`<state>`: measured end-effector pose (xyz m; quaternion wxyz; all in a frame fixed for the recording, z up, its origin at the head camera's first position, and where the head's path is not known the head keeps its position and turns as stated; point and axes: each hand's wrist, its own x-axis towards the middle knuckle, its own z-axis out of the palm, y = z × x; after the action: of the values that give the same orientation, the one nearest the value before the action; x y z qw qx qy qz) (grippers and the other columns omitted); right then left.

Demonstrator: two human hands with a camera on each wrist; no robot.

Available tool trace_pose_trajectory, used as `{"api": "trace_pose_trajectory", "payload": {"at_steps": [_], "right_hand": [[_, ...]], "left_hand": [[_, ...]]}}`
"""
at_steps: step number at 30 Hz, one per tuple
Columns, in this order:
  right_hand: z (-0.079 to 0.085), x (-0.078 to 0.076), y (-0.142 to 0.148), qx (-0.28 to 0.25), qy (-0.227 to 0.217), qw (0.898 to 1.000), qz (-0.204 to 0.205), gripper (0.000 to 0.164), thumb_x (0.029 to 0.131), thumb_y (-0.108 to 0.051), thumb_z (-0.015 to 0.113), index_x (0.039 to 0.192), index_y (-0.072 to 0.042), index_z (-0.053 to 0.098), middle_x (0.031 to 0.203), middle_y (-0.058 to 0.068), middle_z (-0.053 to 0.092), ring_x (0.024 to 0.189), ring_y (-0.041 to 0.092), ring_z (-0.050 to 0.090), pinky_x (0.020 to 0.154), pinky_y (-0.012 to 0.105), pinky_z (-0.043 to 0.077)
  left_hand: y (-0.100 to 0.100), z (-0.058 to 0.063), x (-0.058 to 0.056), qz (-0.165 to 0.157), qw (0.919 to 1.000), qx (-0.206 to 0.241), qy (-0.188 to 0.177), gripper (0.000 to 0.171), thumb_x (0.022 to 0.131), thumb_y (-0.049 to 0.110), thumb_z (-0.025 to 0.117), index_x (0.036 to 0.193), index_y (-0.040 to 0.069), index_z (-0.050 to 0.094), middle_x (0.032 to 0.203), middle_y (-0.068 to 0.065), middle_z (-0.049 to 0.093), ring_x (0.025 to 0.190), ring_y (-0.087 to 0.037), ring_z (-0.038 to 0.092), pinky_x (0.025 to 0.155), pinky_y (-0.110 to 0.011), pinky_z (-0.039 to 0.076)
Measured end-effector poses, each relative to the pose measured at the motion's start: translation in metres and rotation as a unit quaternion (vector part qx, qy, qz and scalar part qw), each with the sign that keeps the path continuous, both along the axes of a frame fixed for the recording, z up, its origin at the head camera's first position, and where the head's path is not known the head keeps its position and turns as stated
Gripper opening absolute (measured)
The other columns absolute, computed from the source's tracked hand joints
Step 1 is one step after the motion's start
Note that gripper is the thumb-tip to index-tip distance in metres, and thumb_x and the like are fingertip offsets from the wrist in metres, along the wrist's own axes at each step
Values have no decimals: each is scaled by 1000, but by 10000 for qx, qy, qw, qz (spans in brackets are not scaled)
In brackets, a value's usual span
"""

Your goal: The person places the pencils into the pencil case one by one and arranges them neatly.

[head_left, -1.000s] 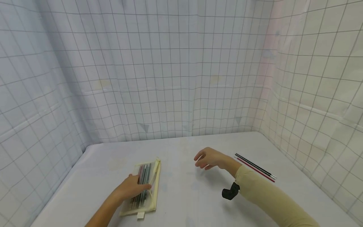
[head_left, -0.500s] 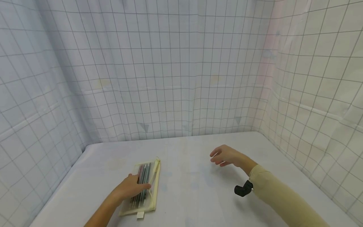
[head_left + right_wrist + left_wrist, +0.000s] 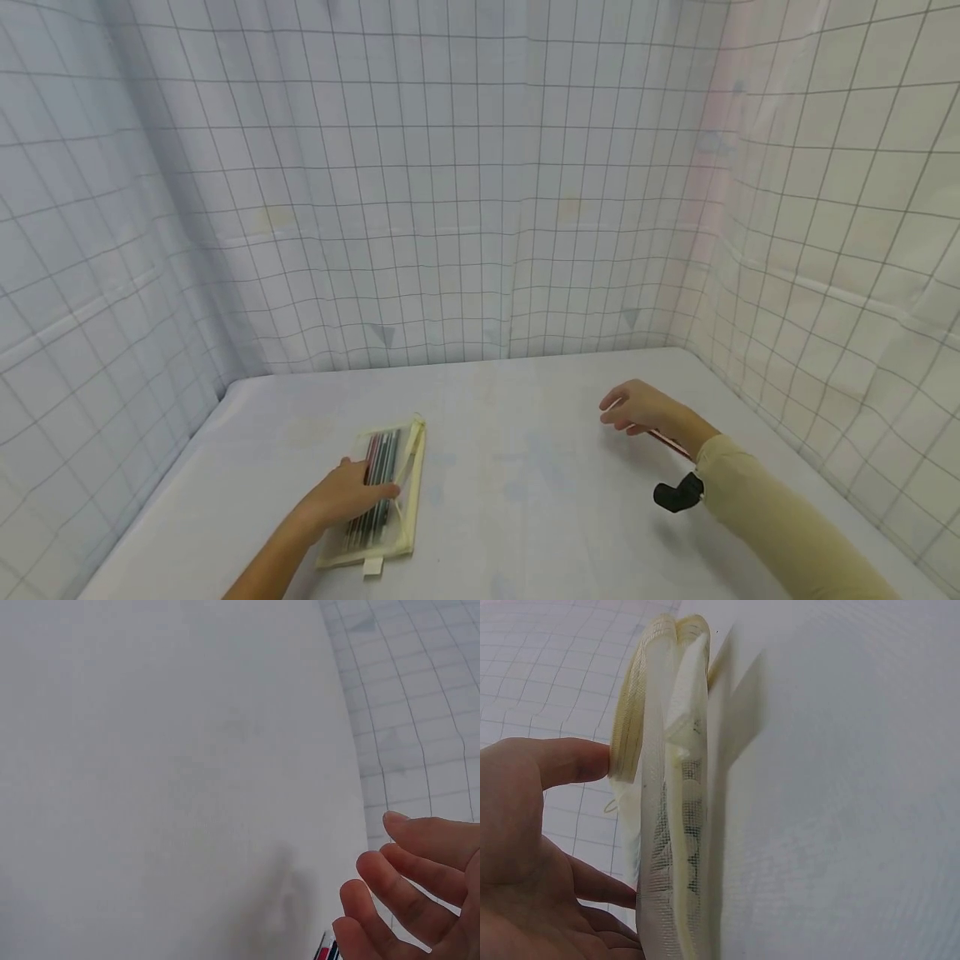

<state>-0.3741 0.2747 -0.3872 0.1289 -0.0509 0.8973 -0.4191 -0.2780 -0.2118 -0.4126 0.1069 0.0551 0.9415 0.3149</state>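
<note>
My left hand rests on a pale yellow mesh zip pouch at the table's left. Several slim pencils or pens show through the mesh. In the left wrist view, the thumb of the left hand touches the zipper flap, and the other fingers lie against the mesh. Over on the right, my right hand hovers with bent, loosely spread fingers and nothing in them. Beneath it lie slim red and black sticks, mostly hidden by the hand and forearm; their ends appear in the right wrist view.
A white cloth covers the table. White gridded curtains surround its back and both sides. A small black device is fixed at the right wrist, beside the cream sleeve.
My right hand has moved rightward from the table's middle to above the loose sticks, which its arm now largely covers. The left hand and pouch have stayed put.
</note>
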Motion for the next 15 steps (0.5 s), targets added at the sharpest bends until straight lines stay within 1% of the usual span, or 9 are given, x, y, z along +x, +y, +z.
{"api": "trace_pose_trajectory", "payload": {"at_steps": [5,7,10,13,15], "right_hand": [[-4,0,24,298,283,9991,-128,34,94,-12,74,123,6,68,87,9,66,73,19,61,68,34,58],[-6,-1,33,390,392,9983,-183,32,94,-13,74,120,5,70,88,8,66,74,18,60,69,34,58],[-8,-1,45,543,540,9966,-317,30,94,-13,74,118,4,71,94,7,67,79,19,61,71,36,59],[-11,0,54,721,629,9949,-323,27,93,-12,73,115,4,71,98,9,68,83,22,63,73,38,59],[-13,2,58,921,640,9932,-320,23,92,-11,75,110,2,73,98,9,69,82,23,63,72,37,59]], "left_hand": [[1,3,1,11,10000,59,-49,93,93,49,70,144,-23,39,148,-47,34,142,-66,14,106,-79,22],[1,2,1,-2,10000,64,-48,93,93,49,70,143,-24,39,148,-47,35,142,-66,13,107,-79,22],[1,2,0,-5,9999,91,-52,92,94,48,70,143,-24,39,149,-46,35,143,-65,13,107,-79,22],[1,2,0,17,9999,95,-46,93,94,48,70,144,-24,38,149,-46,34,143,-65,14,108,-78,22],[1,1,0,33,10000,78,-50,94,93,48,70,144,-24,37,149,-47,33,142,-65,14,108,-78,22]]}}
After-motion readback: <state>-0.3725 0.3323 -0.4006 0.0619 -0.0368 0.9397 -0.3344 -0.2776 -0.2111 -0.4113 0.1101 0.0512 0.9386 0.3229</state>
